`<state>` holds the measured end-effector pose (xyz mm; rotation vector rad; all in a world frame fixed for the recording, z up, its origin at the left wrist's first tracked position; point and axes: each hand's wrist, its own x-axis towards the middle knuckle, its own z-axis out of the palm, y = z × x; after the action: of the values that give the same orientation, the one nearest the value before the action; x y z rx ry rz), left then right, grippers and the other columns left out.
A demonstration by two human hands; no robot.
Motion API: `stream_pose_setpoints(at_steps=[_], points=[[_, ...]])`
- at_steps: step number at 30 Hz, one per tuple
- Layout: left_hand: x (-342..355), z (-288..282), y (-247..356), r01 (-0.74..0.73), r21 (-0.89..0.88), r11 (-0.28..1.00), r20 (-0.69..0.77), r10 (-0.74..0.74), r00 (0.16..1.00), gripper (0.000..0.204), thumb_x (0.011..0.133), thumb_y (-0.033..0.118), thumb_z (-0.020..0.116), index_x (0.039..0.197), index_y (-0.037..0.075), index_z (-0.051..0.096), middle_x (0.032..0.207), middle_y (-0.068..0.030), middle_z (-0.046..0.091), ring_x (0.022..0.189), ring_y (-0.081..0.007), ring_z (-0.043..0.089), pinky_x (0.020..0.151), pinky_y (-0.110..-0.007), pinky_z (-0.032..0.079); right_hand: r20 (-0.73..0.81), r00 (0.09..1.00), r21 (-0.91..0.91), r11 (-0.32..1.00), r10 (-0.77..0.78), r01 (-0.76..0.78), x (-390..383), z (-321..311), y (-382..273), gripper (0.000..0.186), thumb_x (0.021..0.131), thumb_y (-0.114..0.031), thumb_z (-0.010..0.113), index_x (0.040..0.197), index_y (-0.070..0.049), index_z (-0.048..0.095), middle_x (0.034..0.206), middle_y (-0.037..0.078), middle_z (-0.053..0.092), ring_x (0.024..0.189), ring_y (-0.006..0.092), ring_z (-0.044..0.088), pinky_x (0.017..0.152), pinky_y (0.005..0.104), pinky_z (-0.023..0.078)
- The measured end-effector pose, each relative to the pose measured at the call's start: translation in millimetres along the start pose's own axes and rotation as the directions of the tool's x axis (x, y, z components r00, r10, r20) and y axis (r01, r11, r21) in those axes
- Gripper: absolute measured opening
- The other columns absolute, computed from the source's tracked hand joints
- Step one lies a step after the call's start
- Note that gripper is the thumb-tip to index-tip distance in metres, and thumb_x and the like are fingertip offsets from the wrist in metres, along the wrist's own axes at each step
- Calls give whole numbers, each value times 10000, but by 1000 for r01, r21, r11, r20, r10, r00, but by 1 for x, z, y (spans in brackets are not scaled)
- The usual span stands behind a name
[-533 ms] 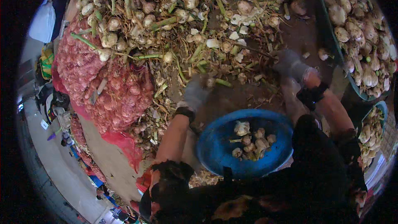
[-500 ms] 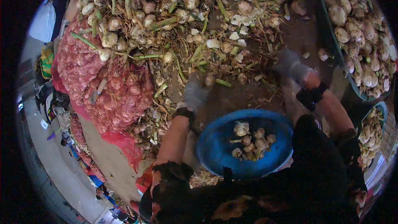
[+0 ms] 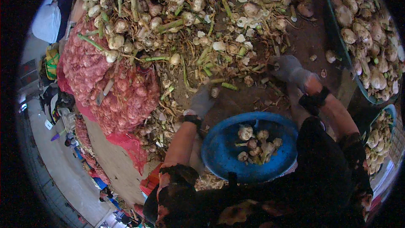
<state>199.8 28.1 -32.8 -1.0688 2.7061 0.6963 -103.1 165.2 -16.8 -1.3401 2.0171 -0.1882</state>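
My left hand (image 3: 201, 101), in a grey glove, reaches over the brown work surface just above the blue basin (image 3: 219, 160), its fingers curled at a small garlic bulb (image 3: 214, 93). My right hand (image 3: 287, 69), also gloved, is closed at the lower edge of the loose garlic pile (image 3: 177, 25), around something too dark and small to name. Trimmed stalks, papery skins and dry roots lie between both hands. The basin, holding several garlic bulbs (image 3: 245, 133), sits near my body, below and between my forearms.
Pink mesh sacks (image 3: 118, 97) of bulbs lie at left. A long green container (image 3: 346, 55) heaped with garlic stands at right, a smaller full tub (image 3: 375, 143) below it. A person (image 3: 46, 21) is at upper left. A walkway (image 3: 67, 169) with assorted bags runs along the left.
My left hand has shifted slightly down and right, with the small bulb at its fingers. My right hand has moved a little left and looks less blurred.
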Motion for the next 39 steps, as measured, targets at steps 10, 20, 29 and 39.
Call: stream_pose_setpoints(at_steps=[10, 20, 29, 39], points=[[30, -54, 86, 312, -740, 595, 147, -310, 939, 354, 675, 134, 636, 971, -16, 512, 896, -84, 582, 804, -131, 537, 687, -265, 437, 15, 993, -94, 988, -121, 121, -10, -9, -15, 345, 603, -255, 589, 930, -156, 536, 791, 101, 576, 736, 301, 545, 649, 368, 433], [13, -47, 87, -40, -699, 714, -80, -23, 996, 241, 695, 59, 572, 930, 8, 552, 892, -83, 585, 824, -129, 546, 696, -280, 438, -309, 816, 41, 851, -488, 524, -13, -23, -56, 303, 541, -215, 623, 786, -106, 481, 700, 101, 516, 695, 315, 522, 574, 381, 415], [16, -69, 141, -157, -882, 445, -221, -95, 971, 362, 660, 80, 654, 976, -24, 510, 903, -80, 568, 804, -129, 542, 653, -251, 448, 15, 999, -57, 997, -49, 50, 2, -15, 21, 350, 679, -191, 529, 1028, -160, 525, 879, 149, 569, 816, 277, 548, 694, 359, 440], [44, -92, 149, -547, -244, 801, 84, 579, 811, 430, 618, 111, 593, 1030, 80, 474, 1029, -139, 494, 930, -290, 487, 791, -355, 398, -142, 881, 240, 848, -451, 473, 19, -24, -6, 336, 645, -175, 616, 944, -37, 549, 705, 93, 566, 611, 168, 546, 566, 267, 433]])
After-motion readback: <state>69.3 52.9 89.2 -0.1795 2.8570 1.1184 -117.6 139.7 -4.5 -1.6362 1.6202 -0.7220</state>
